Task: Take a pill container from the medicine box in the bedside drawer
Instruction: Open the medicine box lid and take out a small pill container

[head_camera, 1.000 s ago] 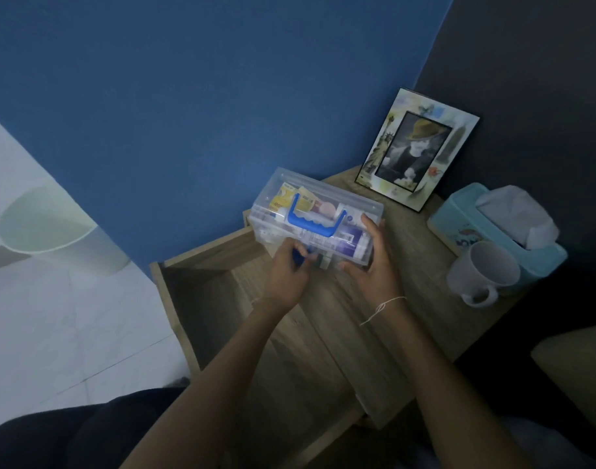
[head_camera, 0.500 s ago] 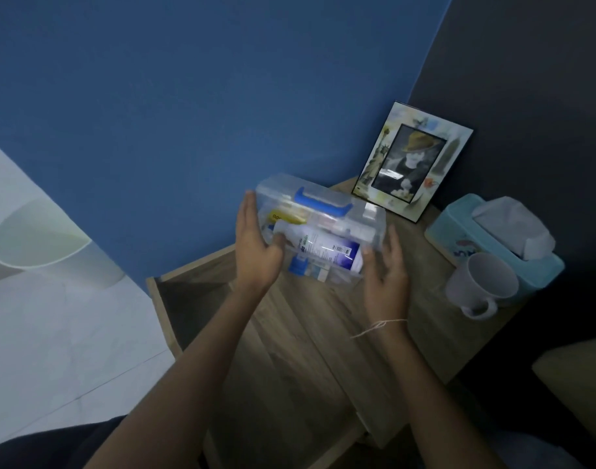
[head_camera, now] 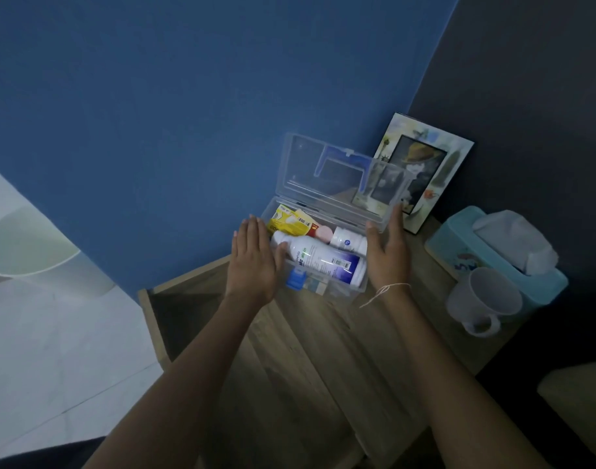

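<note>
The clear plastic medicine box stands on the bedside table top with its lid tipped up and back; a blue handle shows through the lid. Inside lie a large white bottle with a blue label, a small white pill container behind it, and yellow packets. My left hand lies flat against the box's left end, fingers spread. My right hand rests at the box's right end, fingertips by the lid's edge. Neither hand holds anything from inside.
A framed picture leans on the wall behind the box. A teal tissue box and a white mug stand at the right. The drawer hangs open at the left. A pale bin stands on the floor.
The box's lid, shut a second ago, has swung up and back. Both hands have moved from the front latch to the two ends of the box.
</note>
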A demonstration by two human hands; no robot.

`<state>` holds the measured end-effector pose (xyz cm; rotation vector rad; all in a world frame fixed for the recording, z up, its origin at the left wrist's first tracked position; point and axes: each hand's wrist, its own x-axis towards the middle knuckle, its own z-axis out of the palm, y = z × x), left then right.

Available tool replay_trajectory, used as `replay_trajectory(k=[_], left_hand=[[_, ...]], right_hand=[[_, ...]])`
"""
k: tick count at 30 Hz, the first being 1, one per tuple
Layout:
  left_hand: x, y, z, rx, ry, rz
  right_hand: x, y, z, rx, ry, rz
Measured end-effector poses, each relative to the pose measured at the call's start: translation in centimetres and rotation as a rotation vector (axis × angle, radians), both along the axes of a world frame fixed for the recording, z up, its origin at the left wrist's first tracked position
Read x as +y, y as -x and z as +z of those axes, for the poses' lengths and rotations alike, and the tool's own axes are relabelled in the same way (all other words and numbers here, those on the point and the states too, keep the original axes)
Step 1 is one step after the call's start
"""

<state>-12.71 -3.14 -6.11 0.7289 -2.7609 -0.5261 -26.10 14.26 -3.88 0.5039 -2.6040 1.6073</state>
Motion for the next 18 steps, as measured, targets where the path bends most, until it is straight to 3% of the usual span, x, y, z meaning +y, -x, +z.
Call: replay_trajectory(k=[18], left_hand=[[1.3, 0.6, 0.9, -0.088, -0.001, -0.041]], right_hand=[[0.1, 1.2, -0.6, -0.091, -0.141, 0.016]])
